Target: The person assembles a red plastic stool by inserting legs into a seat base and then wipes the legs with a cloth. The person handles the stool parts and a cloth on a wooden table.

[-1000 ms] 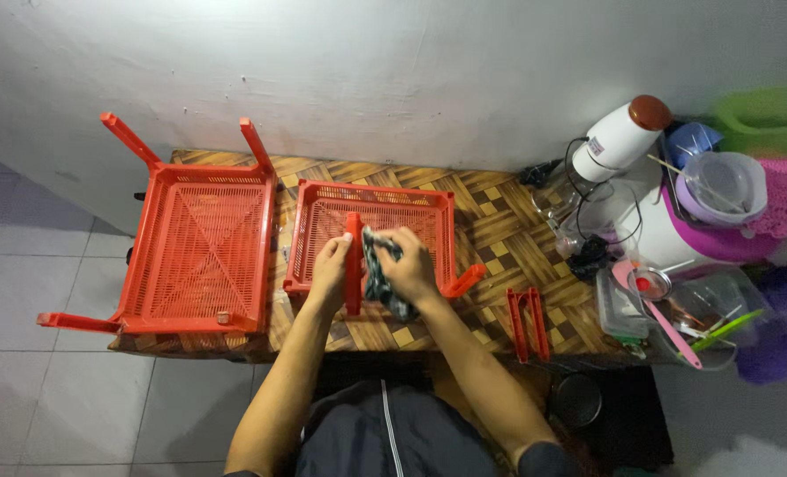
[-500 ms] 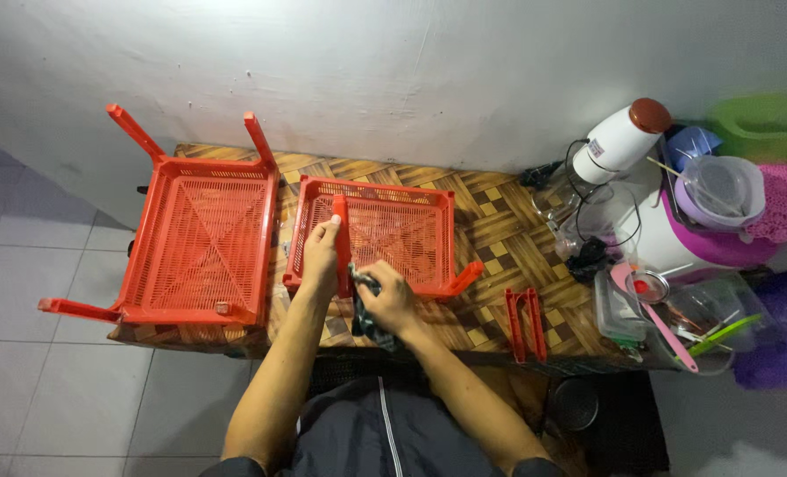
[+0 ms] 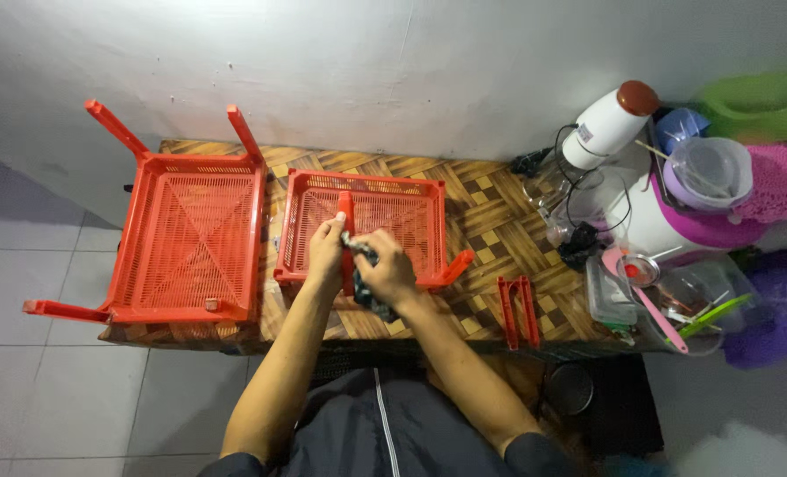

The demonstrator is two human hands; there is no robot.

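We are looking down on a parquet-patterned tabletop (image 3: 491, 230) across the middle of the frame. Our left hand (image 3: 325, 252) is gripping an upright red plastic leg (image 3: 348, 234), fingers wrapped tight around it, right over the smaller red mesh tray (image 3: 393, 216) at the centre. Our right hand (image 3: 386, 272) is closing on a dark cloth (image 3: 371, 296), fingers bunched around it and pressed against the leg. Half a second ago that right hand was lower, near the table's front edge; now it is up beside the leg again, so we are judging the wiping stroke as travelling back along the leg. At the left of the frame the larger red mesh tray (image 3: 190, 243) is lying with its legs sticking outwards, unmoved. Two loose red legs (image 3: 517, 309) are lying right of centre, and kitchen appliances (image 3: 610, 128) are crowding the upper right.
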